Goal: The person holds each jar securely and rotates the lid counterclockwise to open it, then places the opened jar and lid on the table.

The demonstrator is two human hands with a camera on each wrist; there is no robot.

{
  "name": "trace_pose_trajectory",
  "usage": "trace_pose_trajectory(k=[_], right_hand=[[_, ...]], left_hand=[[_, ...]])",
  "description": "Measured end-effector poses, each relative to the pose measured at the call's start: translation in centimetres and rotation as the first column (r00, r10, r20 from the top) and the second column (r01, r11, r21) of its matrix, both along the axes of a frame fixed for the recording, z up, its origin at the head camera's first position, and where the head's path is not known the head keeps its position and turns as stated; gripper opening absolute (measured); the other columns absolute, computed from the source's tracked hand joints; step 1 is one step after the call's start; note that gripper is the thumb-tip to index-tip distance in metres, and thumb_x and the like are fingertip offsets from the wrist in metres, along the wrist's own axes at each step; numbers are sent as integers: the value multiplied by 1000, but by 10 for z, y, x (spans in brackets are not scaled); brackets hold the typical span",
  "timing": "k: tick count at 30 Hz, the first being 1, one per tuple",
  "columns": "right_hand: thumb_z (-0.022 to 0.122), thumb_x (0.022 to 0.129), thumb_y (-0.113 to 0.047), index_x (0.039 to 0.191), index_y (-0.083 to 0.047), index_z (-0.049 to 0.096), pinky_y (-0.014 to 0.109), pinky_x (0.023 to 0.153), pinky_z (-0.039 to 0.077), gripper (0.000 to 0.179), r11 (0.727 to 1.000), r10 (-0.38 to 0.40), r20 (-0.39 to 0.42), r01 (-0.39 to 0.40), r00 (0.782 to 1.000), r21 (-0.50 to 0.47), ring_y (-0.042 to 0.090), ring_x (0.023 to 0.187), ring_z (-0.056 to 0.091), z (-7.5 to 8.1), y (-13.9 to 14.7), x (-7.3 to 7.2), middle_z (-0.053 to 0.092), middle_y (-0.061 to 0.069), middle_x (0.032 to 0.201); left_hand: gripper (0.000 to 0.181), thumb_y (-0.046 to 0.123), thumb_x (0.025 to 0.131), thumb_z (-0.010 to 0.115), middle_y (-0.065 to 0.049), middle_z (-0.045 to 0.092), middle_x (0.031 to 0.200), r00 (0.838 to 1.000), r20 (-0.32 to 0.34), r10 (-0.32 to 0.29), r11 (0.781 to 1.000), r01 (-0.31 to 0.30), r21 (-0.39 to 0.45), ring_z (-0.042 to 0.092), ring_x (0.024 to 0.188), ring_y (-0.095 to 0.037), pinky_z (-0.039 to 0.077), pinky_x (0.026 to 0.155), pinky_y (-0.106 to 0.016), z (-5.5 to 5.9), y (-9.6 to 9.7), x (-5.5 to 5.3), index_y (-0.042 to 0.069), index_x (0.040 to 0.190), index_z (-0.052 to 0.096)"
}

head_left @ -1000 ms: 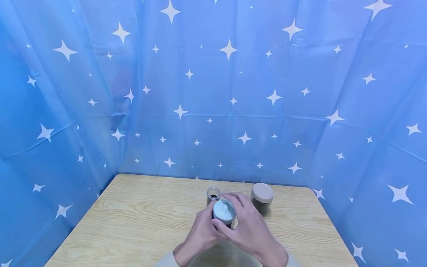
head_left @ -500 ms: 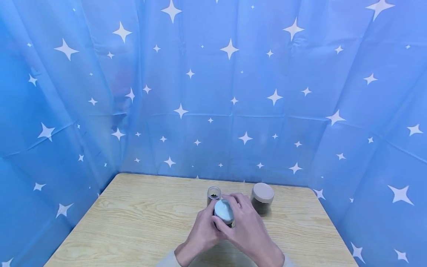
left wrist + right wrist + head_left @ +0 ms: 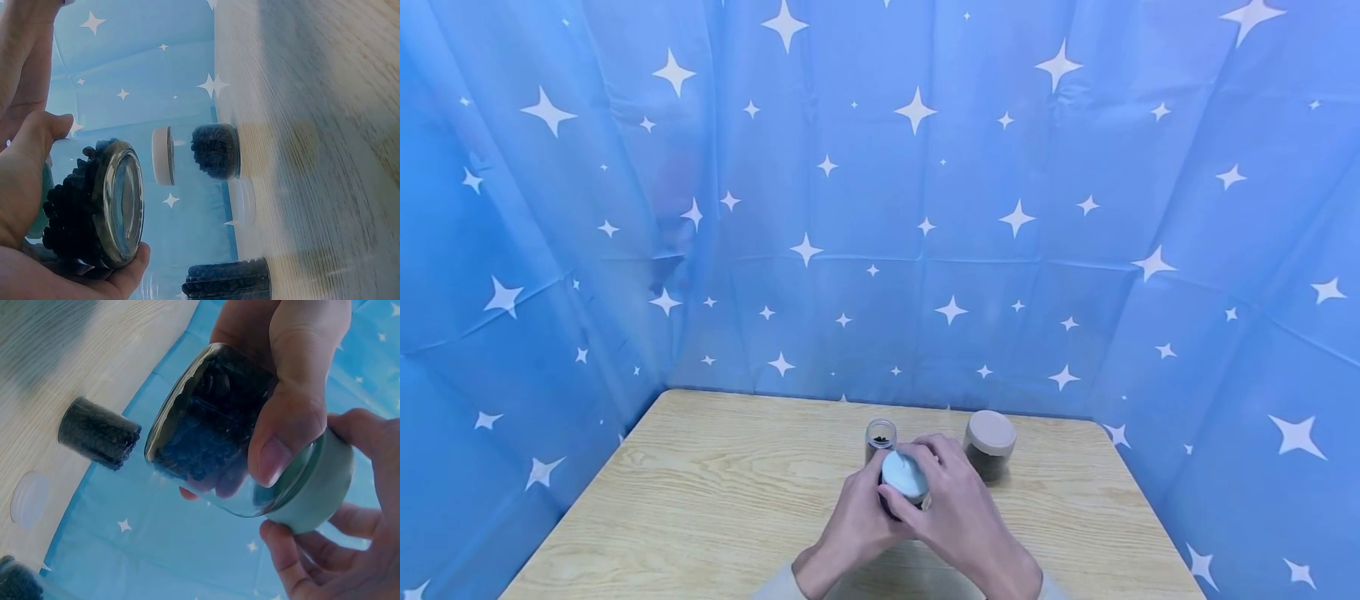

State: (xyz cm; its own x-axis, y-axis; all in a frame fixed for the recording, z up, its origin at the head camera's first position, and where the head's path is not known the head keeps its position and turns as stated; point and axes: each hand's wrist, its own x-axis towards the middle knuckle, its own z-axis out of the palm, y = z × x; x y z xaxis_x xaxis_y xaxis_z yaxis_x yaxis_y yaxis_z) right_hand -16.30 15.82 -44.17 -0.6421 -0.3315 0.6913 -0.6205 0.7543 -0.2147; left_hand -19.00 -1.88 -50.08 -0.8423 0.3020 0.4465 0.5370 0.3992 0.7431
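My left hand (image 3: 859, 510) grips a clear glass jar (image 3: 203, 419) filled with dark, bean-like pieces, its thumb along the glass in the right wrist view. On the jar's mouth sits a pale mint-green lid (image 3: 904, 473). The fingers and thumb of my right hand (image 3: 961, 512) are curled round the lid's rim. Seen from the left wrist, the jar's thick glass base (image 3: 128, 206) faces the camera and appears raised off the table. Just beyond the hands stands a narrower lidless jar (image 3: 880, 435) with dark pieces inside.
Behind my right hand stands a wide jar with a beige lid (image 3: 991, 433) and dark contents. A loose translucent lid (image 3: 29, 499) lies on the wood-grain table (image 3: 715, 483). Blue star-patterned curtains (image 3: 880, 183) enclose the table's back and sides.
The fingers of my right hand have shifted slightly round the mint-green lid, and the lid's top shows a different shading. The jar and the other things stay in place.
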Motion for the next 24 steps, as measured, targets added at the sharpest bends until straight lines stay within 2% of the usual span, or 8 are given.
trace_pose_trajectory(k=[9,16,24], right_hand=[[101,89,-28,131,-12,81,36,93,67,49,996,77,1,-77,997,-34,19,118,73,1,7,-4,78,2,126],[99,89,-20,133,-13,80,34,92,67,49,986,159,13,-158,987,-56,20,118,74,0,13,-8,78,0,129],[97,88,-15,137,-17,80,35,99,68,52,973,229,51,-226,972,-54,19,124,74,-1,18,-9,77,-3,135]], left_hand=[[78,28,78,107,-1,83,125,1000,-3,-20,1000,20,-1,79,112,-13,67,94,-32,0,0,-1,17,144,66],[76,22,76,104,1,83,124,999,-3,-45,999,45,11,79,111,-11,67,94,-31,-1,-1,-2,18,141,66],[80,21,79,102,0,82,128,997,26,-67,998,67,22,78,114,-11,66,98,-33,-3,-1,0,17,149,65]])
